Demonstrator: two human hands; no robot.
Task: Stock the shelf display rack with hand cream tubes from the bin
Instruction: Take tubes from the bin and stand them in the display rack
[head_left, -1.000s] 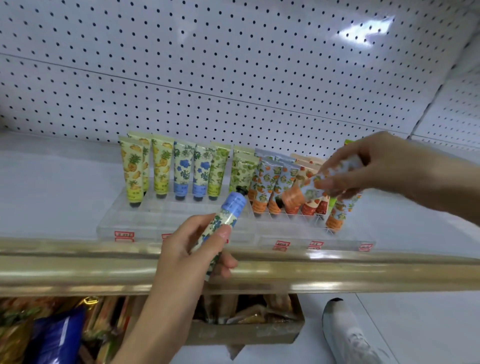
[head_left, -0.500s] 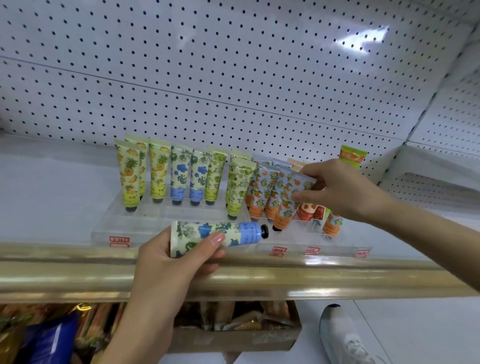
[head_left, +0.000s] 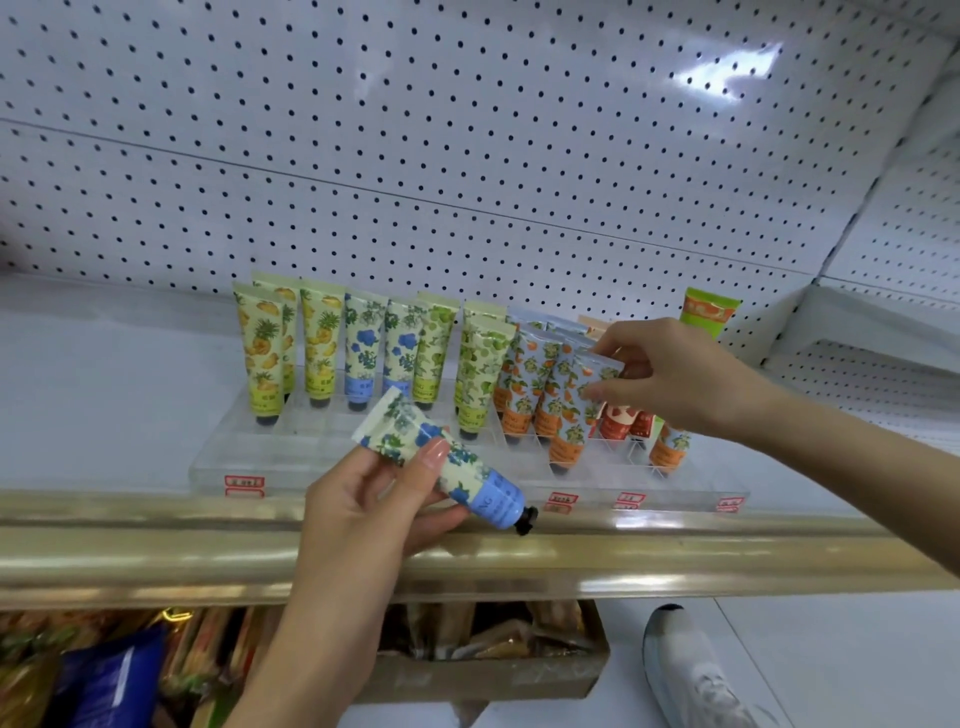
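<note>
Retail shop. Evidence: white pegboard back panel (head_left: 467, 156), shelf with a gold front rail (head_left: 156, 545), clear display rack (head_left: 249, 447) with red price tags (head_left: 244, 482) along its front, hand cream tubes (head_left: 322, 343) standing in rows grouped by pattern, packaged goods (head_left: 104, 675) on the tier below.

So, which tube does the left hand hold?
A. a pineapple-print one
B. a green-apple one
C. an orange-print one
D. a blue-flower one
D: the left hand grips the blue-flower tube, with its black cap pointing down and to the right. The right hand pinches the orange-print tube at its top.
</note>
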